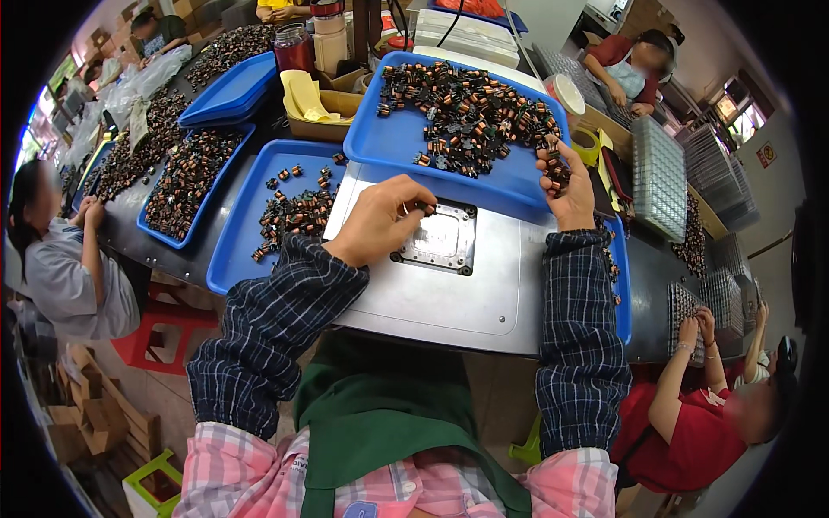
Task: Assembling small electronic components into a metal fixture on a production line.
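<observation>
Over a metal fixture plate [445, 242] set in a silver machine top [466, 306], my left hand [373, 222] pinches a small copper-wound coil [427, 208] with a dark base. The plate has a pale square centre and screws around its dark border. My right hand [573, 195] is raised at the right edge of a large blue tray [389, 142]. Its fingers curl around several coils [555, 170] of the same kind. A broad heap of coils [475, 112] fills much of that tray, which rests just behind the plate.
Left of the machine lies another blue tray [246, 220] with scattered coils; a fuller tray [192, 186] is beyond it. Clear plastic trays [661, 177] are stacked at the right, near yellow tape [586, 147]. Co-workers sit at the left [69, 268], far right [630, 69] and near right [691, 432].
</observation>
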